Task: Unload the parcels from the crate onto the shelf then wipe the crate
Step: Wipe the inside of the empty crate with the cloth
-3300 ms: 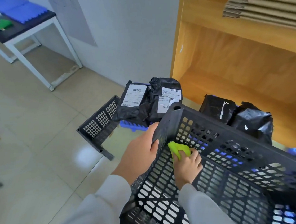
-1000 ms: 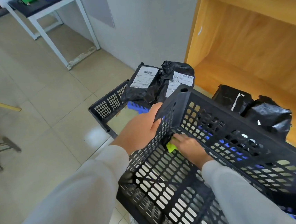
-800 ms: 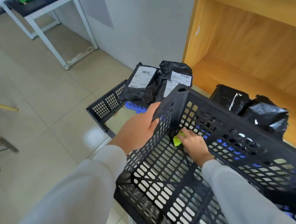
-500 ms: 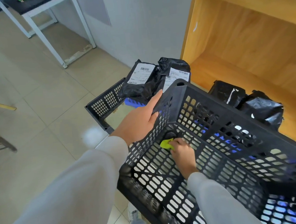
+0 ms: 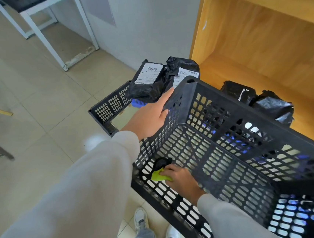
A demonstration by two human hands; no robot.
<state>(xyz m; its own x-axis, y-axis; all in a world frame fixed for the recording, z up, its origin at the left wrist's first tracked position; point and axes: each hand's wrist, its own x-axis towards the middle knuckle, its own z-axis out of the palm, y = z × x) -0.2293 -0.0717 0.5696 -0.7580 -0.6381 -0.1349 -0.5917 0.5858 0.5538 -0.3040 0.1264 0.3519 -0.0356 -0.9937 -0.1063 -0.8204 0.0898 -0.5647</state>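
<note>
At the far left stands a white table [image 5: 55, 28] on the tiled floor; nearer the middle a second crate [image 5: 110, 106] sits low, with two labelled parcels [image 5: 149, 81] lying against it, beside the shelf rather than on it.

The left hand [image 5: 150, 119] grips the crate [image 5: 232, 150] at its far-left corner; the thumb lies inside the wall and the fingers reach up the outside, clamped on the rim, and the crate looks tilted toward the person. Lower down, the right hand [image 5: 181, 178] presses a green cloth [image 5: 158, 176] against the crate's near-left inner corner; its fingers are curled over the cloth, pinching it to the mesh.

To the right, the shelf [image 5: 261, 51] holds two black parcels [image 5: 255, 97] on its lower board, just behind the crate's far wall.

The crate's floor shows no parcels, so the unloading looks done for this crate; whether the two labelled parcels belong on the shelf I cannot tell. Wiping is under way, at one corner; the rest of the floor and the walls likely remain.
</note>
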